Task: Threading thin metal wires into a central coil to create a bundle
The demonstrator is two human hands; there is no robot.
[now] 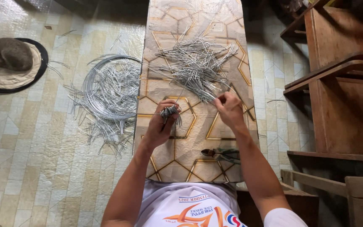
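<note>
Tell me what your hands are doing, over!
Left hand shut on bundle of cut wire pieces. Right hand pinching one piece from wire pile. Pliers lying near, nothing blocking.

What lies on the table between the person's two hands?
In the head view, bare patterned table lies between the left hand, which grips a small wire bundle, and the right hand; the wire pile sits beyond them.

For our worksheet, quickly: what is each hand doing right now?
Left hand: closed, holding a bundle of wire pieces.
Right hand: fingers pinched on a wire from the pile.
</note>
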